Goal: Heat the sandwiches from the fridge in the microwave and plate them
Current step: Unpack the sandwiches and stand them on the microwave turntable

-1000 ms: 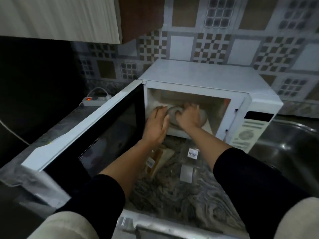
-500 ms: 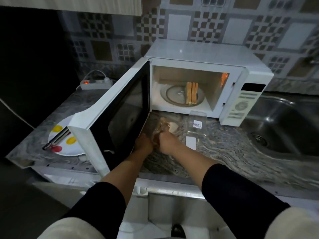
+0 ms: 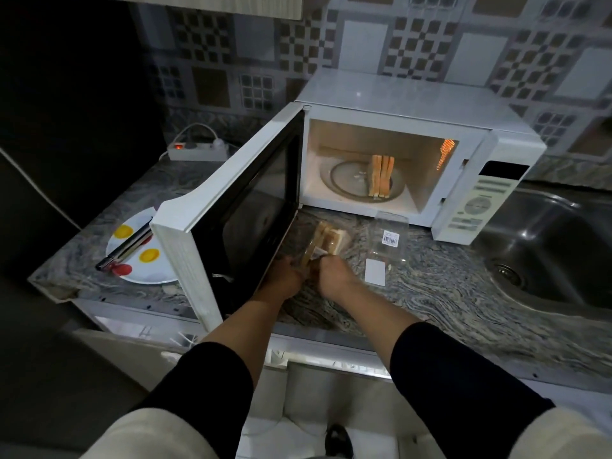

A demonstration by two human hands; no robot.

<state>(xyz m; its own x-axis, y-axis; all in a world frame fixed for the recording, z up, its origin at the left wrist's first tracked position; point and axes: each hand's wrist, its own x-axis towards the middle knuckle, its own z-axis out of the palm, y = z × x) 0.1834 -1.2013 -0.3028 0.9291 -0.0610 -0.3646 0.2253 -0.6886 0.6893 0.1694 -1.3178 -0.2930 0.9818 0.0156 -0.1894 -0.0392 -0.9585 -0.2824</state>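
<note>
Both hands have come out of the microwave (image 3: 410, 154) and dropped to the counter (image 3: 430, 293), so one sandwich (image 3: 381, 175) is loaded and the second is next. The left hand (image 3: 284, 276) and right hand (image 3: 334, 274) pinch the near end of the wrapped sandwich (image 3: 326, 240), apparently opening its packet. On the glass turntable (image 3: 344, 177), the loaded sandwich stands on edge at about 3 o'clock. An empty clear wrapper (image 3: 389, 240) lies at 3 o'clock from the wrapped one. The plate (image 3: 145, 270) holds tongs (image 3: 124, 248), no sandwiches yet.

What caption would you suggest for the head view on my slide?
Both hands grip a wrapped sandwich before the open microwave, where another sandwich stands.
</note>
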